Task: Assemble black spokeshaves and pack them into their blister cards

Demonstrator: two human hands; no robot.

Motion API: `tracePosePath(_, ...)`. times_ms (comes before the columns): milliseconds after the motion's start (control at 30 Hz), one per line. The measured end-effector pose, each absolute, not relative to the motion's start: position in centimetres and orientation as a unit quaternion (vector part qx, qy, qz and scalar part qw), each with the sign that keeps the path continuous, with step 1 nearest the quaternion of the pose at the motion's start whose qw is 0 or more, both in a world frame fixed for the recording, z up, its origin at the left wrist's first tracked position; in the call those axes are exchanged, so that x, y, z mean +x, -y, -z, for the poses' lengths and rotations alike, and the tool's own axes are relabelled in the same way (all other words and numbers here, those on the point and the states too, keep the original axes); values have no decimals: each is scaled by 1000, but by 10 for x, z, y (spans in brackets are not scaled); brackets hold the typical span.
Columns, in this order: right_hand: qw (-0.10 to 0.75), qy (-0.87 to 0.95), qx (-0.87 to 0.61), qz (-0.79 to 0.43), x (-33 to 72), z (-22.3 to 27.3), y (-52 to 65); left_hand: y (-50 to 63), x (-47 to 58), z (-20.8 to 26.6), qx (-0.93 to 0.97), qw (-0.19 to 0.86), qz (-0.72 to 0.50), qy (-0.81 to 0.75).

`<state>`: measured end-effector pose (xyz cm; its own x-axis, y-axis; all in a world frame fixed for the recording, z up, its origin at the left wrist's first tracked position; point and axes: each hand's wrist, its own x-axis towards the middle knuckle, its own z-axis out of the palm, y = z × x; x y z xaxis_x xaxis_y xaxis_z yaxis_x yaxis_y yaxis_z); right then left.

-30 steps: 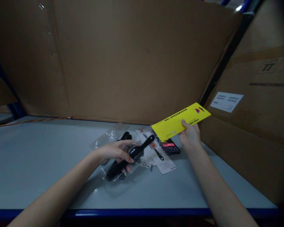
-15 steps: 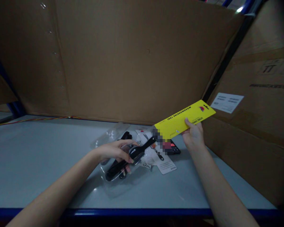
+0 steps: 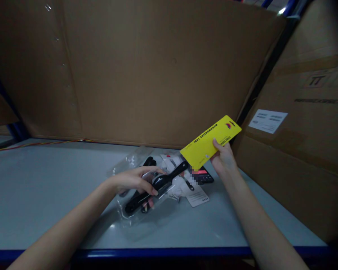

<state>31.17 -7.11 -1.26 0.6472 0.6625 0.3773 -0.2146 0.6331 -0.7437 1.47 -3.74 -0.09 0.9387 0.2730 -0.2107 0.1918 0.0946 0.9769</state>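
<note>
My left hand [image 3: 139, 182] is wrapped round a black spokeshave [image 3: 162, 182], which lies slantwise with clear plastic packaging [image 3: 126, 221] about it. One slim handle points up and right. My right hand [image 3: 225, 159] pinches a yellow backing card [image 3: 205, 144] with the thumb on its printed face; "WOODWORKING TOOL" reads upside down there. The card's lower left end meets or overlaps the tip of the spokeshave's handle; I cannot tell if they touch. Below the card lie a white printed card [image 3: 198, 197] and a dark phone-like device [image 3: 205, 176] with a lit screen, partly blurred.
Everything rests on a pale shelf [image 3: 45, 187] with a blue front edge [image 3: 157, 253]. More clear plastic [image 3: 132, 159] and a black item lie behind my left hand. Cardboard [image 3: 143, 75] closes the back, and a labelled carton [image 3: 293, 157] stands at the right. A red-yellow cord [image 3: 45, 142] runs along the back left.
My right hand has moved left with the yellow card, whose outer end has come in and which now tilts more steeply. My left hand keeps its hold, almost unmoved.
</note>
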Motion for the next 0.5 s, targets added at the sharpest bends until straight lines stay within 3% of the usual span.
tracePosePath(333, 730, 402, -345, -433, 232, 27, 75, 26, 20, 13, 665, 718, -100, -181)
tracePosePath(500, 796, 320, -346, -380, 266, 18, 73, 26, 19, 12, 660, 721, -90, -189)
